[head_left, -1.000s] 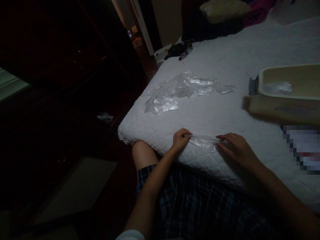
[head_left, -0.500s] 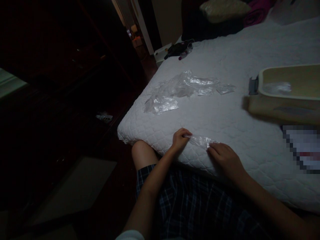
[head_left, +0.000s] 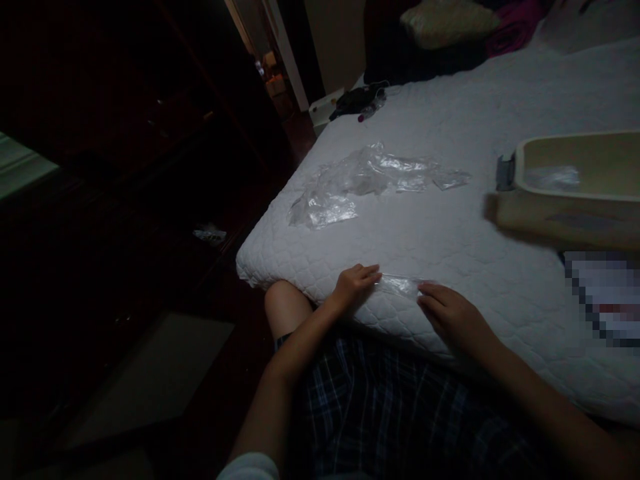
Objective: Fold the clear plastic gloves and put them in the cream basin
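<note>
Between my two hands a clear plastic bag (head_left: 400, 285) is stretched flat, just above or on the near edge of the white quilted bed (head_left: 410, 233). My left hand (head_left: 353, 285) pinches its left end with the fingers pressed together. At the other end, my right hand (head_left: 450, 311) grips the plastic between thumb and fingers. Farther back on the bed lies a loose spread of crumpled clear plastic bags (head_left: 370, 175). To the right stands a cream plastic bin (head_left: 565, 217) with a grey clip, and some clear plastic (head_left: 553, 177) lies inside it.
A blurred-out flat item (head_left: 607, 293) lies below the bin. Dark items (head_left: 359, 100) and a small bottle sit at the bed's far left corner. A pale pillow (head_left: 447, 23) and a magenta roll (head_left: 515, 30) are at the back. Dark furniture stands left.
My left hand has shifted slightly left and down, and its fingers are straighter along the bag's end. The bag looks flatter and narrower. My right hand has barely moved.
</note>
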